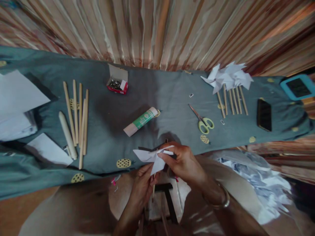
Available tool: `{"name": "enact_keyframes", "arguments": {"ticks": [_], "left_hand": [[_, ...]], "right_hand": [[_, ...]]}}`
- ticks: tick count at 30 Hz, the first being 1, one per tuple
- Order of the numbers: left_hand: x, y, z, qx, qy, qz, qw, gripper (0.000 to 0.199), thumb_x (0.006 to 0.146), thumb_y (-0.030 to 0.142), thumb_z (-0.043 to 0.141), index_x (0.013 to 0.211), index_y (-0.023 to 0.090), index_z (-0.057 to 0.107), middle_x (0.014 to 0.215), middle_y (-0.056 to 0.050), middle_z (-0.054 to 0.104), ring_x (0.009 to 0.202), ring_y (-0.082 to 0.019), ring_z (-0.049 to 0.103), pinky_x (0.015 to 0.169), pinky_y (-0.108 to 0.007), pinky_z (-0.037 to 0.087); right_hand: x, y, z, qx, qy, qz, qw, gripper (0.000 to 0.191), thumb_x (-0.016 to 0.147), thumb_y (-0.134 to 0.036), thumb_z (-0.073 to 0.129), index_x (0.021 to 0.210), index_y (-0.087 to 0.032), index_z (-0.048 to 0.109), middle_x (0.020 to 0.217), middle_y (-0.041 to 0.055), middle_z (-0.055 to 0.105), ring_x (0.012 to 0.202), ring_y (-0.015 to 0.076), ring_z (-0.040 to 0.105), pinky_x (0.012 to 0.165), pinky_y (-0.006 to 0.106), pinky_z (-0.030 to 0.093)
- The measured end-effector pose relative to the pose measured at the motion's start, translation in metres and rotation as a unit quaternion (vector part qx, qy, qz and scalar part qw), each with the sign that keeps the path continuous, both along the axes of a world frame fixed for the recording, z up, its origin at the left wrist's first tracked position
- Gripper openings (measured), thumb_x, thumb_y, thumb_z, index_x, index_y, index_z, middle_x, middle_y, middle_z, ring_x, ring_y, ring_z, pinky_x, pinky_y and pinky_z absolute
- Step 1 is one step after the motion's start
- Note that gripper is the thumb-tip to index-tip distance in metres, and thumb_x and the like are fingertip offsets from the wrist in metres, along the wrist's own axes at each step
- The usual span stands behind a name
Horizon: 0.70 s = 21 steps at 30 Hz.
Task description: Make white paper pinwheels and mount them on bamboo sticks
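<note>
Near the front edge of the cloth-covered table, a white paper pinwheel [156, 158] is held between both hands. My left hand [144, 185] is closed below it, around a thin wooden stick [154, 193] that points down and is mostly hidden by the fingers. My right hand [180, 160] pinches the pinwheel's right side between thumb and fingers. Beyond the hands lies a glue stick [141, 121] with a green label. Green-handled scissors [203, 121] rest to its right. Further back, an open red box [118, 82] holds small metal pins.
Wooden sticks [85, 124] and white paper [21, 93] lie at the left. At the right are finished pinwheels [228, 78] on sticks, a dark phone [264, 114] and a blue-framed device [298, 87]. A bag of paper scraps [261, 183] sits at lower right.
</note>
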<state>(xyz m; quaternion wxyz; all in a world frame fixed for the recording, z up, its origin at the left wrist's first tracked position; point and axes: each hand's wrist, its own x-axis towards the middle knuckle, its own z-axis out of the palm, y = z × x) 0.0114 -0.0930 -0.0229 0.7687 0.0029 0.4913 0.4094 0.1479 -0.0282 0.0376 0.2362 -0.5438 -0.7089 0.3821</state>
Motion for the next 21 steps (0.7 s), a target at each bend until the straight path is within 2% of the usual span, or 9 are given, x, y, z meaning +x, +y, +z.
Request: {"name": "enact_keyframes", "arguments": {"ticks": [3, 7, 12, 16, 21], "left_hand": [[0.001, 0.001, 0.003, 0.012, -0.001, 0.009, 1.0, 0.036, 0.054, 0.042, 0.087, 0.058, 0.014, 0.066, 0.051, 0.004, 0.045, 0.047, -0.004, 0.029, 0.044, -0.018, 0.018], [0.002, 0.002, 0.007, 0.003, 0.004, 0.027, 1.0, 0.043, 0.045, 0.042, 0.092, 0.063, 0.012, 0.068, 0.056, 0.003, 0.051, 0.047, -0.003, 0.034, 0.043, -0.017, 0.018], [0.0, 0.002, 0.011, 0.03, 0.007, 0.035, 0.999, 0.041, 0.046, 0.037, 0.092, 0.068, 0.01, 0.07, 0.06, 0.001, 0.057, 0.048, -0.003, 0.038, 0.042, -0.016, 0.023], [-0.001, 0.001, 0.015, 0.037, 0.0, 0.04, 0.999, 0.043, 0.045, 0.035, 0.092, 0.073, 0.01, 0.07, 0.06, 0.002, 0.057, 0.048, -0.003, 0.04, 0.041, -0.014, 0.024], [0.0, 0.002, 0.021, 0.051, -0.013, 0.045, 0.998, 0.046, 0.043, 0.035, 0.093, 0.072, 0.011, 0.068, 0.058, 0.005, 0.052, 0.048, -0.002, 0.041, 0.041, -0.014, 0.025]], "right_hand": [[-0.001, 0.007, 0.005, -0.052, -0.015, 0.011, 0.998, 0.012, 0.088, -0.019, 0.063, 0.091, -0.022, 0.074, 0.083, 0.0015, 0.076, 0.074, 0.0157, 0.07, 0.066, 0.026, 0.051], [-0.001, 0.018, 0.007, -0.094, -0.041, 0.041, 0.994, 0.016, 0.087, -0.017, 0.063, 0.096, -0.021, 0.076, 0.083, 0.0013, 0.077, 0.073, 0.0158, 0.07, 0.065, 0.025, 0.049], [-0.002, 0.03, 0.007, -0.102, -0.066, 0.062, 0.991, 0.01, 0.081, -0.017, 0.067, 0.085, -0.019, 0.076, 0.072, 0.0, 0.073, 0.067, 0.0148, 0.065, 0.06, 0.023, 0.046], [-0.007, 0.039, 0.011, -0.118, -0.135, 0.075, 0.981, 0.009, 0.078, -0.018, 0.068, 0.08, -0.015, 0.076, 0.066, 0.0002, 0.068, 0.067, 0.0142, 0.062, 0.057, 0.022, 0.039], [-0.009, 0.056, 0.012, -0.114, -0.185, 0.143, 0.966, 0.01, 0.076, -0.019, 0.069, 0.07, -0.012, 0.073, 0.059, -0.0031, 0.058, 0.06, 0.0103, 0.053, 0.055, 0.021, 0.034]]}}
